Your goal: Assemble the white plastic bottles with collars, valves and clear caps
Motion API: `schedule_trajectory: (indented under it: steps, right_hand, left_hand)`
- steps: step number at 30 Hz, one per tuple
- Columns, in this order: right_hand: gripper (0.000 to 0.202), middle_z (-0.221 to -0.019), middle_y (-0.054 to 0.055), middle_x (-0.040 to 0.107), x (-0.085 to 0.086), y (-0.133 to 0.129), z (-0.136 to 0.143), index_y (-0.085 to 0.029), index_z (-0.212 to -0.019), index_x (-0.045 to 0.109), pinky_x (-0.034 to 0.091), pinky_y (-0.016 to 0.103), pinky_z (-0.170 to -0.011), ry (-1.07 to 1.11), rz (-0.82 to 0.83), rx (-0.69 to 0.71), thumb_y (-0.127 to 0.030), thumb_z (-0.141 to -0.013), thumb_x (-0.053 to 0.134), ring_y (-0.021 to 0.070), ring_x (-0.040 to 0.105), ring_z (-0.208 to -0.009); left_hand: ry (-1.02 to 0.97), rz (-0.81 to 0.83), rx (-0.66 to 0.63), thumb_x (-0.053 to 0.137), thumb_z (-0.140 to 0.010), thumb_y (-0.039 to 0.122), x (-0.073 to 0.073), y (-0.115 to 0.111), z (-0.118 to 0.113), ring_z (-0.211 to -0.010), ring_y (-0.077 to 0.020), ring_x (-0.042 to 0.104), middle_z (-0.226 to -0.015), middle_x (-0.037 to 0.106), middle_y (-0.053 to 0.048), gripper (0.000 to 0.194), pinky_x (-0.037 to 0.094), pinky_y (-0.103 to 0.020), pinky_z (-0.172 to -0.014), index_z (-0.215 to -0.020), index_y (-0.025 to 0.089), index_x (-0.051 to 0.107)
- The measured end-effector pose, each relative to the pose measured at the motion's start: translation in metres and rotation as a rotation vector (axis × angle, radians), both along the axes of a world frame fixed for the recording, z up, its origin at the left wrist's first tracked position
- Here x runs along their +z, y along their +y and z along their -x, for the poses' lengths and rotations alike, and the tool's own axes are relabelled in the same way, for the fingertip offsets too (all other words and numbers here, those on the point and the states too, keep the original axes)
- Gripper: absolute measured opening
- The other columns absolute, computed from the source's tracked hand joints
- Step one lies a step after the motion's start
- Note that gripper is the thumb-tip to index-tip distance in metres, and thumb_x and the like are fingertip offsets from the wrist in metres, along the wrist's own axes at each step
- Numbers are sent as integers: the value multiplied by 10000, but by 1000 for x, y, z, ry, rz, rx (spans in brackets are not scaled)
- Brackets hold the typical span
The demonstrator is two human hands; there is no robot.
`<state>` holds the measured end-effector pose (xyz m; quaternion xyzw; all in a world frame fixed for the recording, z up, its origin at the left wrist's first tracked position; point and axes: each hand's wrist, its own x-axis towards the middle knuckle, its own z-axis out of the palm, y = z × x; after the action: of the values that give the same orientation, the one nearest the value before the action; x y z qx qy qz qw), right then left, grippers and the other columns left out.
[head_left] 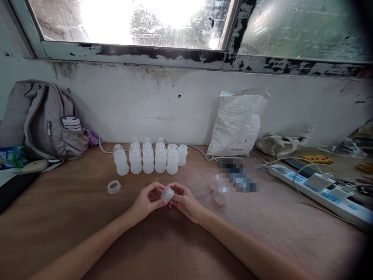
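Near the middle of the table, my left hand (149, 200) and my right hand (186, 201) meet around a clear baby bottle nipple in its ring collar (167, 194). The fingers of both hands are closed on it, the left from its tip side and the right at the collar. Behind them stand several frosted white baby bottles (148, 158) in rows, some with clear domed caps on top. A loose white ring collar (113, 187) lies to the left of my left hand. Clear caps (218, 198) rest to the right of my right hand.
A grey backpack (43, 116) stands at the left against the wall. A white plastic mailer bag (239, 122) leans on the wall behind a blurred-out object (239, 175). Along the right lies a white power strip (329, 198) with plugs and cables.
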<state>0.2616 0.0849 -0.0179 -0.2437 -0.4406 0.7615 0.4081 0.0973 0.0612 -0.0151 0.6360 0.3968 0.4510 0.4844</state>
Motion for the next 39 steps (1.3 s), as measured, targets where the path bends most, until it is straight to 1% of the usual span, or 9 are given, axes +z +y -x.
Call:
schedule_trajectory:
  steps: [3, 6, 11, 15, 17, 21, 26, 33, 39]
  right_hand:
    - [203, -722, 6, 572, -1, -1, 1, -155, -776, 499, 434, 223, -540, -30, -43, -32, -245, -678, 652, 100, 545, -628]
    - [232, -669, -13, 565, -1, -1, 2, -169, -788, 469, 446, 237, -514, -72, -59, -73, -290, -688, 640, 91, 534, -545]
    - [270, -761, 8, 582, -1, -3, 3, -167, -846, 496, 474, 261, -537, -176, -178, -176, -301, -666, 647, 100, 553, -562]
    - [285, -751, 2, 577, -3, -5, 4, -189, -873, 471, 486, 270, -523, -257, -276, -238, -312, -671, 629, 111, 558, -562]
    - [277, -739, 1, 569, -3, -6, 5, -189, -862, 465, 485, 263, -522, -294, -311, -229, -324, -675, 620, 111, 557, -572]
    - [267, -724, -6, 550, -3, -8, 5, -190, -879, 456, 482, 251, -538, -356, -376, -194, -314, -693, 601, 108, 550, -593]
    - [230, -746, 4, 552, -2, -9, 5, -186, -890, 456, 469, 234, -528, -397, -434, -199, -271, -711, 572, 106, 539, -618]
    - [169, -632, -26, 518, 0, -12, 5, -181, -878, 479, 400, 203, -487, -582, -573, -264, -212, -718, 522, 82, 481, -530]
    - [138, -595, -42, 483, 4, -16, 4, -186, -842, 484, 350, 186, -474, -617, -622, -243, -155, -708, 480, 76, 436, -515]
  left_hand:
    - [-111, 98, -17, 557, -738, 357, 5, -2, 0, -777, -154, 571, -856, 593, -44, 315, 468, -266, -649, -977, 173, 467]
    - [-151, 140, 50, 530, -753, 367, 8, -3, -1, -681, -130, 565, -821, 583, -30, 323, 471, -252, -589, -1000, 177, 441]
    - [-28, 67, 122, 501, -765, 370, 9, -4, -4, -574, -109, 527, -699, 548, -3, 256, 458, -234, -518, -908, 158, 493]
    - [13, 63, 139, 503, -760, 332, 6, -4, -4, -583, -108, 534, -793, 558, -19, 238, 459, -237, -512, -927, 165, 477]
    - [52, 39, 125, 525, -743, 300, 4, -4, -3, -592, -107, 540, -825, 562, -21, 235, 457, -236, -524, -931, 171, 469]
    - [135, -1, 115, 525, -733, 248, 0, -3, -3, -574, -103, 534, -758, 571, -7, 203, 450, -237, -544, -912, 170, 468]
    - [166, -9, 120, 505, -742, 252, -3, -3, -4, -579, -104, 532, -749, 574, -9, 167, 433, -226, -534, -881, 172, 461]
    - [292, -81, 166, 465, -734, 191, 1, -5, -5, -567, -89, 485, -692, 540, 24, 96, 378, -199, -518, -829, 186, 453]
    - [415, -131, 193, 445, -701, 144, 2, -7, -5, -561, -89, 434, -627, 478, 48, 103, 336, -194, -516, -790, 192, 422]
